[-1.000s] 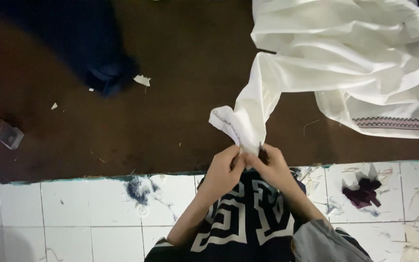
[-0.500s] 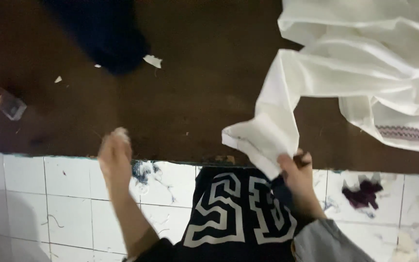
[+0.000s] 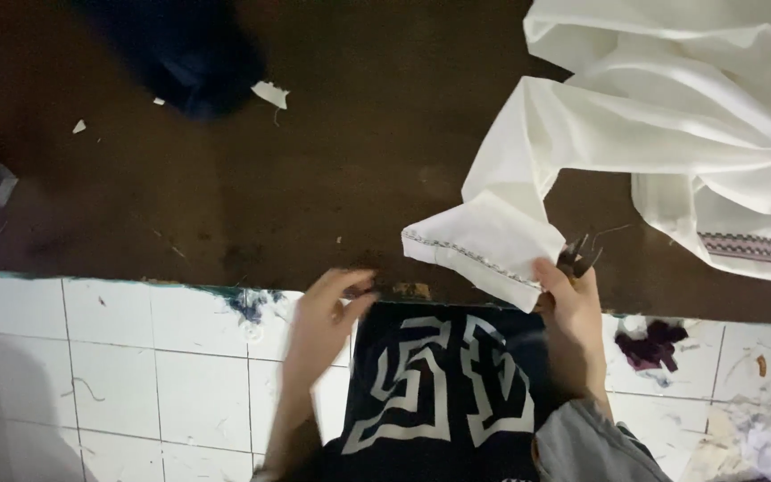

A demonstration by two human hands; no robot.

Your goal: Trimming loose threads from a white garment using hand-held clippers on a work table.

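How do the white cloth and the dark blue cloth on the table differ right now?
The large white woven cloth lies spread and rumpled at the table's right, while the crumpled dark blue cloth sits bunched in a small heap at the far left. The white cloth's stitched corner is pinched in the right hand; the dark blue cloth lies untouched, away from both hands. The white cloth shows a patterned band; the blue looks plain. Both rest on the dark brown table.

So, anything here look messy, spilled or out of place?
Yes, mildly. Pale scraps lie scattered on the dark table, and a purple stain marks the white tiled floor. The white cloth lies crumpled, one folded end held in the right hand.
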